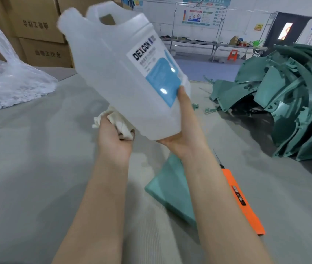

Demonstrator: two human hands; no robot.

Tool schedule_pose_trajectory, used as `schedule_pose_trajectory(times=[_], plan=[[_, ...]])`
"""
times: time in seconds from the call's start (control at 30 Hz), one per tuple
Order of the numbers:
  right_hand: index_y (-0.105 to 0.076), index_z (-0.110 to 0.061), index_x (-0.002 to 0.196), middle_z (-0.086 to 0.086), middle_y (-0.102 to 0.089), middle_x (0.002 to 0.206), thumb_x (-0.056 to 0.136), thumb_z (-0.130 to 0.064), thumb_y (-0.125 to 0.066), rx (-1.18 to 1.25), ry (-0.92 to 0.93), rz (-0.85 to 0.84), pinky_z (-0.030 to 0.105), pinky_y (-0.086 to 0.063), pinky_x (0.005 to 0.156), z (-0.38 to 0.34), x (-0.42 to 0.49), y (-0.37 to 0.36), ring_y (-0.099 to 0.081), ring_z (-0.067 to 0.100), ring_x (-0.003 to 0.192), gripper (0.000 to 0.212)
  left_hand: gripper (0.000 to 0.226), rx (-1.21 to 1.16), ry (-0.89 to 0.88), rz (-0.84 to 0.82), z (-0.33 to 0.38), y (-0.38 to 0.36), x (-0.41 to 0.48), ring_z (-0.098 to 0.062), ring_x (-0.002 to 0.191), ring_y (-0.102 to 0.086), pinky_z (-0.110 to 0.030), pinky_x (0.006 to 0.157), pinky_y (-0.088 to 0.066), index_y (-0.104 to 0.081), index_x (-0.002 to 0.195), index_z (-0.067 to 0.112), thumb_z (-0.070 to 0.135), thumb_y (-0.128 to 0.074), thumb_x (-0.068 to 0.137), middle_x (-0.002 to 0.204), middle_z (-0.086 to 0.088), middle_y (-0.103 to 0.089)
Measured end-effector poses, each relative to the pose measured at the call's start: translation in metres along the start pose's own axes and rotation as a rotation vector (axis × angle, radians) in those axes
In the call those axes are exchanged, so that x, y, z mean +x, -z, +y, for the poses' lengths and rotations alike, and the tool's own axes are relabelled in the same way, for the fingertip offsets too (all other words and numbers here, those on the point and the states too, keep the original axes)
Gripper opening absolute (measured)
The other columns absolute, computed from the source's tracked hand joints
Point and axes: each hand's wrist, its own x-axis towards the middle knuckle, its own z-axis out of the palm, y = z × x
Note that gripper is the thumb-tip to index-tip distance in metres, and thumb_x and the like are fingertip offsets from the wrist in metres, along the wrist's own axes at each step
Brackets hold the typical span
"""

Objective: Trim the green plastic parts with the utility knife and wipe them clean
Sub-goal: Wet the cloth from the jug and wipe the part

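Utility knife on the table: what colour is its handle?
The utility knife is bright orange; it shows best in the head view, at the lower right.

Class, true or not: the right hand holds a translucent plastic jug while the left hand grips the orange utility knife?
No. The head view shows the left hand gripping a white cloth; the orange utility knife lies on the grey table. The right hand does hold the translucent plastic jug.

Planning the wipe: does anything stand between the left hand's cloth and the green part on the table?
Yes: the right forearm crosses in front of the green part, since the right hand holds up the jug beside the left hand and its cloth.
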Motion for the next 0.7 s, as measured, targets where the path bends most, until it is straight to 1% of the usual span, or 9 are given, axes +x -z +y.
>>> schedule_pose_trajectory(times=[0.1, 0.17, 0.23, 0.3, 0.33, 0.4, 0.43, 0.6, 0.7], plan=[[-0.065, -0.029, 0.111, -0.001, -0.075, 0.091, 0.089, -0.063, -0.051, 0.026, -0.101, -0.03, 0.038, -0.057, 0.071, 0.014, 0.016, -0.016, -0.07, 0.021, 0.084, 0.043, 0.02, 0.082, -0.089, 0.012, 0.009, -0.002, 0.005, -0.012, 0.079, -0.053, -0.027, 0.069, -0.042, -0.051, 0.084, 0.026, 0.025, -0.039, 0.1, 0.084, 0.007, -0.054], [-0.065, -0.029, 0.11, -0.001, -0.074, 0.088, 0.09, -0.062, -0.049, 0.038, -0.149, -0.005, 0.037, -0.055, 0.072, 0.025, 0.028, -0.024, -0.067, 0.022, 0.087, 0.042, 0.011, 0.112, -0.193, 0.065, 0.014, -0.002, 0.01, -0.015, 0.085, -0.063, -0.031, 0.075, -0.052, -0.058, 0.1, 0.022, 0.025, -0.047, 0.099, 0.093, 0.004, -0.064], [-0.067, -0.027, 0.101, -0.003, -0.074, 0.084, 0.093, -0.059, -0.047, -0.013, -0.131, 0.028, 0.037, -0.055, 0.076, 0.035, 0.041, -0.03, -0.067, 0.02, 0.087, 0.038, 0.017, 0.198, -0.287, 0.142, 0.02, 0.003, 0.018, -0.013, 0.081, -0.065, -0.029, 0.071, -0.053, -0.059, 0.111, 0.017, 0.022, -0.053, 0.097, 0.092, 0.003, -0.066], [-0.066, -0.023, 0.094, -0.001, -0.074, 0.091, 0.093, -0.056, -0.052, -0.128, -0.079, 0.079, 0.038, -0.055, 0.088, 0.043, 0.053, -0.034, -0.068, 0.02, 0.095, 0.036, 0.025, 0.281, -0.339, 0.161, 0.025, 0.012, 0.028, -0.016, 0.086, -0.065, -0.03, 0.075, -0.054, -0.061, 0.117, 0.013, 0.023, -0.056, 0.095, 0.099, 0.0, -0.067], [-0.066, -0.02, 0.094, 0.001, -0.073, 0.098, 0.092, -0.055, -0.054, -0.219, -0.044, 0.112, 0.04, -0.054, 0.093, 0.048, 0.06, -0.035, -0.068, 0.022, 0.099, 0.037, 0.022, 0.329, -0.356, 0.153, 0.026, 0.018, 0.033, -0.017, 0.086, -0.064, -0.03, 0.074, -0.052, -0.063, 0.113, 0.014, 0.023, -0.056, 0.094, 0.099, -0.002, -0.067], [-0.063, -0.017, 0.106, 0.006, -0.069, 0.113, 0.094, -0.05, -0.053, -0.416, 0.03, 0.183, 0.044, -0.051, 0.098, 0.057, 0.072, -0.034, -0.065, 0.024, 0.107, 0.036, 0.007, 0.405, -0.378, 0.182, 0.027, 0.025, 0.041, -0.013, 0.069, -0.059, -0.024, 0.061, -0.045, -0.062, 0.086, 0.021, 0.023, -0.057, 0.091, 0.077, 0.004, -0.063], [-0.061, -0.016, 0.115, 0.008, -0.067, 0.117, 0.097, -0.045, -0.05, -0.465, 0.052, 0.204, 0.046, -0.049, 0.099, 0.061, 0.077, -0.034, -0.063, 0.026, 0.11, 0.036, 0.014, 0.436, -0.389, 0.221, 0.026, 0.027, 0.047, -0.01, 0.062, -0.056, -0.022, 0.057, -0.043, -0.057, 0.077, 0.022, 0.021, -0.057, 0.091, 0.068, 0.007, -0.059], [-0.058, 0.004, 0.125, 0.023, -0.062, 0.124, 0.104, -0.015, -0.039, -0.443, -0.027, 0.272, 0.049, -0.047, 0.101, 0.086, 0.102, -0.026, -0.059, 0.038, 0.116, 0.034, 0.018, 0.496, -0.42, 0.326, 0.016, 0.038, 0.068, -0.016, 0.072, -0.055, -0.027, 0.067, -0.044, -0.056, 0.075, 0.021, 0.017, -0.056, 0.092, 0.073, 0.002, -0.057], [-0.064, 0.0, 0.116, 0.021, -0.065, 0.118, 0.102, -0.012, -0.038, -0.473, 0.034, 0.323, 0.047, -0.048, 0.099, 0.096, 0.11, -0.027, -0.06, 0.037, 0.113, 0.032, 0.018, 0.492, -0.419, 0.36, 0.011, 0.047, 0.078, -0.016, 0.073, -0.053, -0.028, 0.067, -0.043, -0.055, 0.075, 0.021, 0.015, -0.055, 0.092, 0.073, 0.004, -0.055]])
